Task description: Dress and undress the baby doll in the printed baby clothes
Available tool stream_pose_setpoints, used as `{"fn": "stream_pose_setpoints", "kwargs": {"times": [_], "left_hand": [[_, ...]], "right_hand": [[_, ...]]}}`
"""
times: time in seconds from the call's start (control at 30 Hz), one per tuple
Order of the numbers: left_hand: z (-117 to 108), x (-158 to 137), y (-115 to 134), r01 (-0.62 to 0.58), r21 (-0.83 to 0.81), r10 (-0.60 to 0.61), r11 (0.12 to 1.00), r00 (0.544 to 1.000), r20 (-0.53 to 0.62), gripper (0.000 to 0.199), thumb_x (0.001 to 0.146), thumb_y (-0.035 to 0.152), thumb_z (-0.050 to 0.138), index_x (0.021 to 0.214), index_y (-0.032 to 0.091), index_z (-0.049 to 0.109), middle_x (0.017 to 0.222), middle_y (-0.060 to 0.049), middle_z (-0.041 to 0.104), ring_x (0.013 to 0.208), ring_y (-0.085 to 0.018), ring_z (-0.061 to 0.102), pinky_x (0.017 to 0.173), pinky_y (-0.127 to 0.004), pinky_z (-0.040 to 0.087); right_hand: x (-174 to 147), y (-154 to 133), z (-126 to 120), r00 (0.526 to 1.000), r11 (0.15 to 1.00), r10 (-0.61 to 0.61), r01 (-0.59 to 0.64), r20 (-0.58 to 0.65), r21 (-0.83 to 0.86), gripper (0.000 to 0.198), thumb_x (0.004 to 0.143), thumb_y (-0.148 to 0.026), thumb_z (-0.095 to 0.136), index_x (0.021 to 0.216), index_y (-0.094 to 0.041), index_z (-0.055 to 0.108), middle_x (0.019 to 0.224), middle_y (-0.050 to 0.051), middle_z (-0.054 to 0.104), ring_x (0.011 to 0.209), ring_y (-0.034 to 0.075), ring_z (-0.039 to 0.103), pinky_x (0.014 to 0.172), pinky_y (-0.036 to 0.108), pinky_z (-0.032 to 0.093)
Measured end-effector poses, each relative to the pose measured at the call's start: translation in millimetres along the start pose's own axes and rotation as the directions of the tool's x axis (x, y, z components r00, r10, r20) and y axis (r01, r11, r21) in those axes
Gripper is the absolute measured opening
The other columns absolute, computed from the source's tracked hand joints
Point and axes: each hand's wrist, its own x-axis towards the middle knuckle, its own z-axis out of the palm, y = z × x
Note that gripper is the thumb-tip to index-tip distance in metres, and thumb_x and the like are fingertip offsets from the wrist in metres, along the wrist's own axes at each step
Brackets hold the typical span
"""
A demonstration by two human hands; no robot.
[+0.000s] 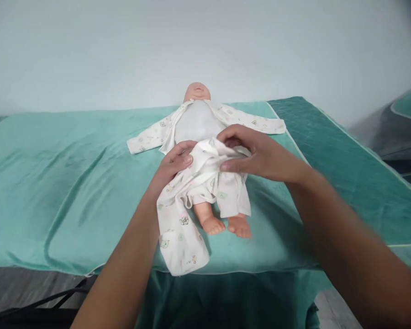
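Observation:
A baby doll point(197, 90) lies on its back, head toward the wall and bare feet point(213, 225) toward me. Its printed white jacket point(154, 135) is spread open with both sleeves out, over a plain white top point(199, 122). White baby pants point(233, 194) with small animal prints lie bunched over the doll's hips and legs, and a loose length of the same cloth hangs at the left. My left hand point(174, 165) pinches the cloth at the left. My right hand point(251, 153) grips its upper edge at the right, fingertips partly hidden.
Under the doll, a turquoise cloth point(89, 192) covers the table, with a long crease at the left. A darker green cloth point(345, 173) with pale edging lies at the right. Behind stands a pale wall point(157, 50). Dark metal legs point(55, 292) show below the front edge.

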Motion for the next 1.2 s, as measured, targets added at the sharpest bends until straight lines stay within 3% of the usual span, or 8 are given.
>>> {"fn": "stream_pose_setpoints", "kwargs": {"times": [0.13, 0.4, 0.53, 0.63, 0.8, 0.97, 1.07, 1.2], "left_hand": [[-4.2, 1.6, -8.1, -0.02, -0.038, 0.018, 0.999, 0.999, -0.042, 0.041, 0.067, 0.035, 0.079, 0.104, 0.026, 0.063, 0.083, 0.002, 0.065, 0.072, -0.013, 0.063, 0.071, -0.025, 0.05], [-14.6, 10.0, -18.6, -0.064, -0.09, 0.057, 0.994, 0.996, -0.072, 0.052, 0.06, 0.045, 0.083, 0.102, 0.027, 0.059, 0.072, 0.004, 0.052, 0.06, -0.01, 0.051, 0.056, -0.024, 0.044], [-18.5, 10.4, -17.2, -0.029, -0.051, 0.029, 0.998, 1.0, -0.004, 0.055, 0.058, 0.051, 0.084, 0.102, 0.026, 0.062, 0.075, 0.003, 0.058, 0.061, -0.011, 0.056, 0.058, -0.025, 0.046], [-16.6, 6.6, -13.1, -0.012, -0.029, 0.014, 1.0, 0.996, 0.093, 0.062, 0.059, 0.057, 0.083, 0.108, 0.024, 0.066, 0.09, -0.002, 0.07, 0.081, -0.02, 0.067, 0.072, -0.03, 0.052], [-14.6, -1.3, -11.4, 0.11, 0.023, -0.112, 0.994, 0.976, 0.185, 0.064, 0.057, 0.043, 0.088, 0.113, 0.018, 0.068, 0.085, -0.007, 0.074, 0.081, -0.028, 0.072, 0.07, -0.035, 0.056], [-15.7, -3.8, -12.6, 0.129, 0.014, -0.129, 0.992, 0.986, 0.104, 0.051, 0.063, 0.044, 0.081, 0.106, 0.017, 0.07, 0.085, -0.008, 0.075, 0.085, -0.031, 0.073, 0.072, -0.039, 0.058], [-14.5, -3.9, -13.2, 0.095, 0.015, -0.095, 0.995, 0.995, 0.014, 0.051, 0.061, 0.047, 0.079, 0.102, 0.019, 0.069, 0.09, -0.007, 0.075, 0.096, -0.035, 0.07, 0.078, -0.042, 0.057], [-14.3, -4.5, -16.4, 0.019, -0.03, -0.02, 0.999, 0.998, -0.06, 0.04, 0.06, 0.045, 0.079, 0.088, 0.022, 0.064, 0.08, -0.003, 0.07, 0.089, -0.03, 0.07, 0.074, -0.039, 0.055]], "right_hand": [[34.3, -14.5, 3.2, 0.93, 0.989, 0.122, -0.085, 0.346, -0.119, 0.028, 0.064, -0.038, 0.086, 0.067, -0.02, 0.066, 0.061, -0.004, 0.054, 0.058, 0.011, 0.046, 0.056, 0.026, 0.032], [32.9, 0.7, 13.4, 0.874, 0.984, 0.171, -0.123, 0.455, -0.132, 0.024, 0.066, -0.04, 0.082, 0.069, -0.021, 0.068, 0.06, -0.003, 0.059, 0.054, 0.012, 0.052, 0.051, 0.026, 0.034], [25.2, 6.9, 20.5, 0.927, 0.976, 0.123, -0.177, 0.354, 0.125, 0.019, 0.074, -0.038, 0.074, 0.081, -0.02, 0.072, 0.071, -0.002, 0.066, 0.065, 0.015, 0.061, 0.058, 0.025, 0.043], [26.0, 15.4, 27.0, 0.961, 0.89, 0.148, -0.232, 0.233, 0.392, 0.023, 0.074, -0.035, 0.075, 0.088, -0.018, 0.07, 0.079, 0.001, 0.069, 0.07, 0.017, 0.064, 0.061, 0.026, 0.049], [29.1, 19.7, 32.4, 0.973, 0.787, 0.143, -0.224, 0.184, 0.574, 0.029, 0.074, -0.041, 0.078, 0.083, -0.018, 0.063, 0.063, -0.001, 0.061, 0.059, 0.017, 0.06, 0.056, 0.028, 0.051], [26.8, 16.6, 31.1, 0.978, 0.804, 0.152, -0.206, 0.142, 0.558, 0.04, 0.069, -0.049, 0.083, 0.086, -0.02, 0.062, 0.067, -0.001, 0.062, 0.061, 0.016, 0.061, 0.057, 0.027, 0.051], [25.3, 12.3, 26.2, 0.954, 0.855, 0.122, -0.241, 0.274, 0.459, 0.039, 0.067, -0.043, 0.084, 0.092, -0.018, 0.068, 0.08, 0.002, 0.07, 0.07, 0.018, 0.066, 0.061, 0.028, 0.052], [24.1, 5.8, 22.3, 0.869, 0.956, 0.118, -0.231, 0.481, 0.183, 0.03, 0.066, -0.031, 0.084, 0.092, -0.02, 0.074, 0.083, 0.0, 0.073, 0.075, 0.018, 0.068, 0.062, 0.025, 0.051]]}}
